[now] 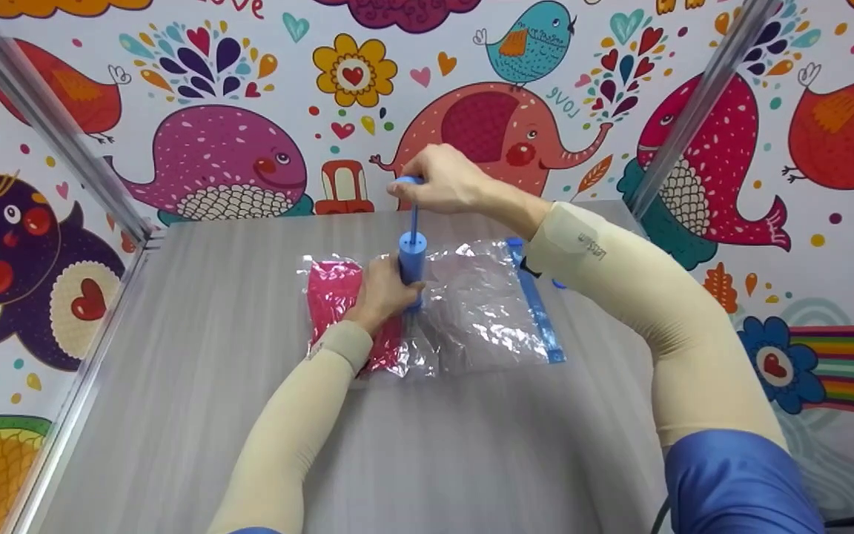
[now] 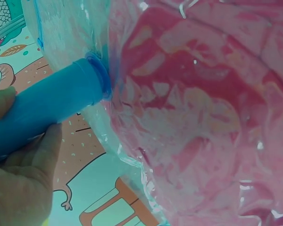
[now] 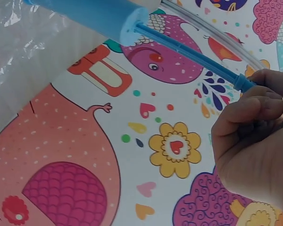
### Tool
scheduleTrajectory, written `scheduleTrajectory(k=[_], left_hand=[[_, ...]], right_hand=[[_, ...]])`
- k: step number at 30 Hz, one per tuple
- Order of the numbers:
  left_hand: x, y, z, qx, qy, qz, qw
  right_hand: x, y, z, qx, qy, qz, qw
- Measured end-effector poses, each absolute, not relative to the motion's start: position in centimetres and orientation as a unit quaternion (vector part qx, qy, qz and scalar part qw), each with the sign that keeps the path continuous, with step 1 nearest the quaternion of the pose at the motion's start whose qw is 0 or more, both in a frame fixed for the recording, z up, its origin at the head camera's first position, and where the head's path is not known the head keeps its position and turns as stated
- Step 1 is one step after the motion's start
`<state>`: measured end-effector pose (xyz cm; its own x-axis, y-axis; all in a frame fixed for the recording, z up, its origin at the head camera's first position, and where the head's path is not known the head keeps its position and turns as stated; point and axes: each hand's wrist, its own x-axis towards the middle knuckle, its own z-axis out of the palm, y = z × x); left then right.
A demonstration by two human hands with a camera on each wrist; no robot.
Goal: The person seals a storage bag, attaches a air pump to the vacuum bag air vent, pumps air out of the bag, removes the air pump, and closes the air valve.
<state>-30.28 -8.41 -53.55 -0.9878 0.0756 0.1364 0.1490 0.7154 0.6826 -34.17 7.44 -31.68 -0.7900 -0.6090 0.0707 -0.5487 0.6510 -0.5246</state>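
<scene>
A clear plastic storage bag (image 1: 482,319) lies on the table, with a pink folded item (image 1: 332,293) inside its left part. On the bag stands a blue hand pump (image 1: 412,256), roughly upright. My left hand (image 1: 384,291) grips the pump's barrel low down, fingers and thumb around it. Above, my right hand (image 1: 445,179) holds the pump's handle, and the thin blue rod (image 3: 193,57) is drawn out of the barrel. In the left wrist view the barrel's flared end (image 2: 99,75) meets the bag beside the pink item.
A blue strip (image 1: 534,304) runs along the bag's right edge. Partly hidden by the right sleeve is a small blue piece (image 1: 559,284). The grey table (image 1: 197,356) is bordered by cartoon-printed walls (image 1: 249,44) and metal posts (image 1: 64,119).
</scene>
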Motion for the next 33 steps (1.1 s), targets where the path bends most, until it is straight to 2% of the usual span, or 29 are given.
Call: scheduleTrajectory(k=[6,11,18,26,33], left_hand=[[-30.1,-8.4,-53.3,-0.045,-0.92,-0.389,0.014],[-30.3,-8.3,-53.4,-0.04,-0.923,-0.381,0.017],[-30.5,-8.3,-53.7,-0.051,-0.926,-0.374,0.029],[-30.5,-8.4,-54.0,-0.058,-0.932,-0.357,0.035],[-30.7,-8.4,-54.1,-0.088,-0.932,-0.34,0.085]], right_hand=[[-34.0,7.8,-30.6,-0.298,0.909,-0.286,0.054],[-34.0,8.1,-30.1,-0.318,0.913,-0.246,0.066],[-34.0,8.2,-30.0,-0.339,0.917,-0.2,0.071],[-34.3,7.6,-32.0,-0.335,0.919,-0.193,0.079],[-34.7,7.4,-34.4,-0.346,0.915,-0.192,0.077]])
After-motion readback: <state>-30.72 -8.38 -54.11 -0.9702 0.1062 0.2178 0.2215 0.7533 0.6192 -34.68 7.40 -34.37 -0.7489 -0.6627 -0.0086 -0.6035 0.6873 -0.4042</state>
